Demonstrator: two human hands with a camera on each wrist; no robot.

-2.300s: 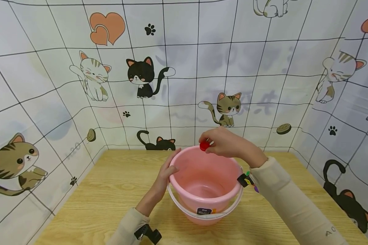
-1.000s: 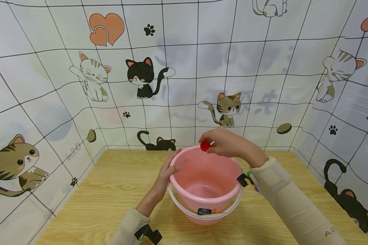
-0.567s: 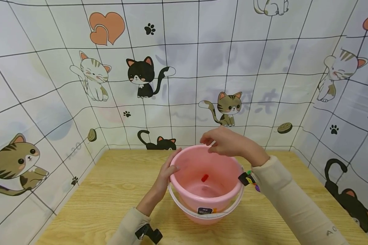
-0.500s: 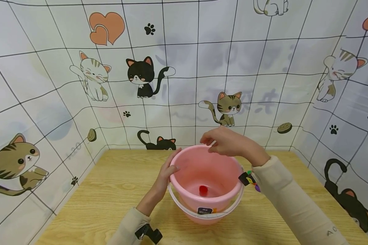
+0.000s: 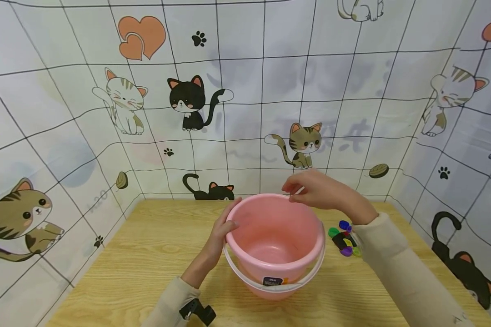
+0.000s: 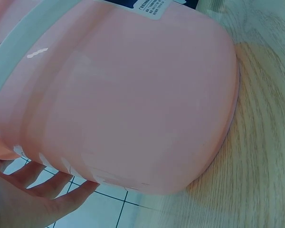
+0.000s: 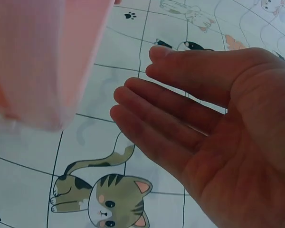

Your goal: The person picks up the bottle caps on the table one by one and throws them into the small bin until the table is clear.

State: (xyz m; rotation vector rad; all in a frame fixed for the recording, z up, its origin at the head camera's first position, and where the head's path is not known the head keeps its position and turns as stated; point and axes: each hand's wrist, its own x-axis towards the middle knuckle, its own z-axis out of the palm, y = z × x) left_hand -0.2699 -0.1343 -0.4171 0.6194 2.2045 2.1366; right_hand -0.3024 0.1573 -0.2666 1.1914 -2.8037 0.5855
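Note:
A pink plastic bucket (image 5: 270,288) with a white handle (image 5: 245,278) stands on the wooden table. My left hand (image 5: 218,234) grips its left rim, thumb over the inside and fingers along the outer wall. In the left wrist view those fingers (image 6: 57,194) lie against the bucket's side. Beyond the bucket's far right rim hovers my right hand (image 5: 323,190), holding nothing. Its fingers (image 7: 166,104) are nearly straight in the right wrist view. No red cap shows inside the bucket; the near wall hides part of the bottom.
Several small coloured caps, among them a blue cap (image 5: 344,225) and a purple cap (image 5: 346,251), lie on the table right of the bucket, partly behind the right wrist. A cat-patterned sheet (image 5: 245,91) lines the back and sides of the wooden table (image 5: 167,236).
My right hand let go of the red cap, which fell into the bucket and is now out of sight. That hand then moved right, uncovering more caps. My left hand stayed still.

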